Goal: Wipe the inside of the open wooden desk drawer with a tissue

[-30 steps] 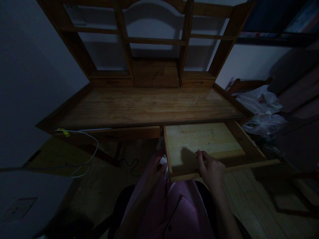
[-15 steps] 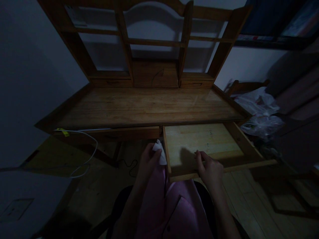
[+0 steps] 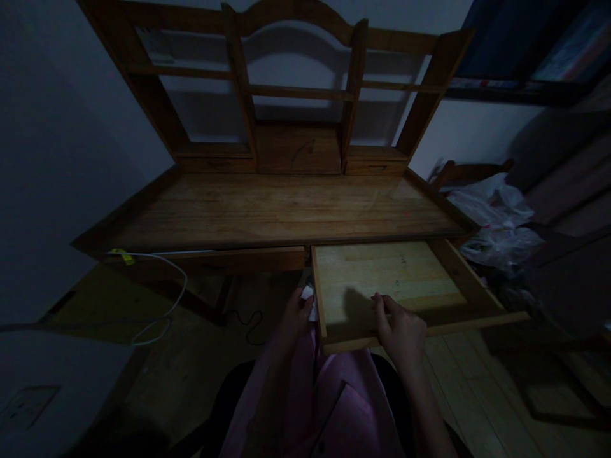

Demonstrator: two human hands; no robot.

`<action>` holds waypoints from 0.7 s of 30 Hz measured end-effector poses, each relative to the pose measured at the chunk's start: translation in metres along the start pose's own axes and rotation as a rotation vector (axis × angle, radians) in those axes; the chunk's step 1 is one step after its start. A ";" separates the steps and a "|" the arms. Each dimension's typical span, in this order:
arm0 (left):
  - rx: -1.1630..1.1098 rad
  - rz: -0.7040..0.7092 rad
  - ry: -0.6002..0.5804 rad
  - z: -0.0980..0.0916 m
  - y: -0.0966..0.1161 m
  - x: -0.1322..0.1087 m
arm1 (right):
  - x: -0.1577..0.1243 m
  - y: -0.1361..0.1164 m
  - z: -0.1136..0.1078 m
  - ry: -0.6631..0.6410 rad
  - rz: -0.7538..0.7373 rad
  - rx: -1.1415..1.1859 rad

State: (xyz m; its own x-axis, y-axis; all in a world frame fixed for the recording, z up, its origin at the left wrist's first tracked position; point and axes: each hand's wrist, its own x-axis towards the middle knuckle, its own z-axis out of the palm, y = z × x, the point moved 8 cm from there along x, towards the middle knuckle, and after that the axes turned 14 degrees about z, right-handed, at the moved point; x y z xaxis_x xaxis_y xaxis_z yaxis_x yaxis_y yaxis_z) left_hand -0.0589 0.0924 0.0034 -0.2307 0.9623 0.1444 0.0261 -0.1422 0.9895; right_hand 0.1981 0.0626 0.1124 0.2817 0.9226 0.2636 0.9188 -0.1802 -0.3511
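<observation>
Drawer (image 3: pixel 363 262) stands pulled out at lower centre-right, left hand (image 3: pixel 292 316) pinching white tissue-like piece (image 3: pixel 308 294) beside its left wall, and sideways pressing could tilt it if right hand (image 3: pixel 403 331), curled at its front with unclear grip, supports it weakly.

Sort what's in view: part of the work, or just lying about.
In the work:
white tissue or cloth, in the left hand
pulled-out drawer, right hand at its front

Lying about:
plastic bags
white cable
dark cord on the floor
</observation>
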 end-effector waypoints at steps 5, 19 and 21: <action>-0.013 -0.066 -0.002 0.004 -0.011 -0.005 | 0.001 0.000 -0.001 -0.007 0.015 0.009; -0.029 0.043 -0.154 0.017 0.046 -0.022 | 0.001 0.000 -0.001 0.014 0.005 0.004; -0.057 0.040 -0.114 0.018 0.055 -0.021 | 0.001 0.000 -0.001 0.009 0.006 0.005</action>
State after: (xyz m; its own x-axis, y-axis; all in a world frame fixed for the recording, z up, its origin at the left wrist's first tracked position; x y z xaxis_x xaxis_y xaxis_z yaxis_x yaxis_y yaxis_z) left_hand -0.0352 0.0686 0.0546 -0.1189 0.9751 0.1872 -0.0229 -0.1911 0.9813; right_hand 0.1983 0.0632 0.1137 0.2898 0.9182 0.2700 0.9157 -0.1839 -0.3574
